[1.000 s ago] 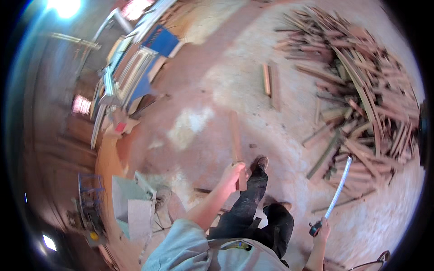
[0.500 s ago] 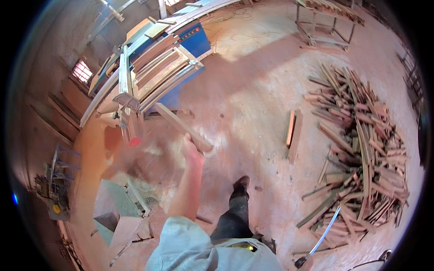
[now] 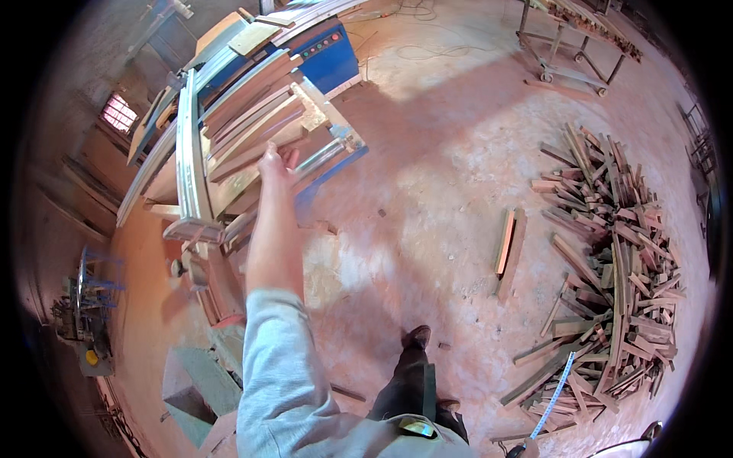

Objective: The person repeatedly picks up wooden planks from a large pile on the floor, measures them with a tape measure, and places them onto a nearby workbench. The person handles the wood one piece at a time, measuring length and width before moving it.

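Observation:
My left hand reaches far out over the blue machine's sliding table, its fingers around a wooden board. This board lies among several other wooden strips on the table; the hand covers part of it. Low at the right edge of my body, a little of my right hand shows at a tape measure. Its pale blade sticks out, up and to the right, in front of the wood pile. Most of the right hand is cut off by the picture's lower edge.
A big heap of wood offcuts covers the floor at right. Two short pieces lie nearer the middle. A wheeled rack with wood stands far right. The blue machine has a metal rail. A grey-green bin sits lower left.
My left hand has carried the board forward and up in the view, from above the floor onto the machine's table. The tape measure stays at lower right, with a bit of my right hand now showing.

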`<state>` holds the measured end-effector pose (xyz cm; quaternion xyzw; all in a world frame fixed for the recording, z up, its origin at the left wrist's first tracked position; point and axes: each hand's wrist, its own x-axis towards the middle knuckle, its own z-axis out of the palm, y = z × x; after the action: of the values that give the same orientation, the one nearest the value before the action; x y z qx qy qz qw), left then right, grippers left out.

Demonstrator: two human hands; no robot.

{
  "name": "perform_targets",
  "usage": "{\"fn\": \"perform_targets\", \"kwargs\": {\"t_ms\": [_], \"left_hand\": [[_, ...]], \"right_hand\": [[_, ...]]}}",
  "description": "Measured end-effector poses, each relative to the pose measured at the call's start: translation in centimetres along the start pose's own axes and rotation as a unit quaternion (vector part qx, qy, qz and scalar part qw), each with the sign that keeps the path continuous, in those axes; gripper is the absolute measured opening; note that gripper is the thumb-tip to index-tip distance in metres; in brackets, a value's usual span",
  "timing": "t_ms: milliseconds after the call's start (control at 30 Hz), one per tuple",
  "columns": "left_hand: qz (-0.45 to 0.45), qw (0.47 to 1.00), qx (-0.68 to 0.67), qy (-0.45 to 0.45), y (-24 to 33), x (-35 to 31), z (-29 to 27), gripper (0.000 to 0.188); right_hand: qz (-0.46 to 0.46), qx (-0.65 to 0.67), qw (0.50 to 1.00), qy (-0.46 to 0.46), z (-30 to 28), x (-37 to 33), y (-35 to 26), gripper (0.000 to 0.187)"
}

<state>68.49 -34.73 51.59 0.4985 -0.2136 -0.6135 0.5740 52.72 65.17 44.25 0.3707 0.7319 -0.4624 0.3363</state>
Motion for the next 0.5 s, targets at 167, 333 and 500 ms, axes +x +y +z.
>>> {"fn": "perform_targets", "kwargs": {"t_ms": [167, 333, 500], "left_hand": [[-0.003, 0.960, 0.252, -0.122, 2.0, 2.7, 2.6, 0.050], [-0.008, 0.909, 0.312, -0.275, -10.7, -11.2, 7.8, 0.062], [-0.130, 0.728, 0.501, -0.449, -27.3, -27.1, -5.3, 0.054]], "right_hand": [[0.015, 0.027, 1.000, -0.007, 0.7, -0.5, 0.5, 0.025], [-0.022, 0.015, 1.000, 0.008, 4.8, -2.6, 0.5, 0.020], [-0.015, -0.202, 0.979, -0.012, 5.9, -4.2, -2.3, 0.034]]}}
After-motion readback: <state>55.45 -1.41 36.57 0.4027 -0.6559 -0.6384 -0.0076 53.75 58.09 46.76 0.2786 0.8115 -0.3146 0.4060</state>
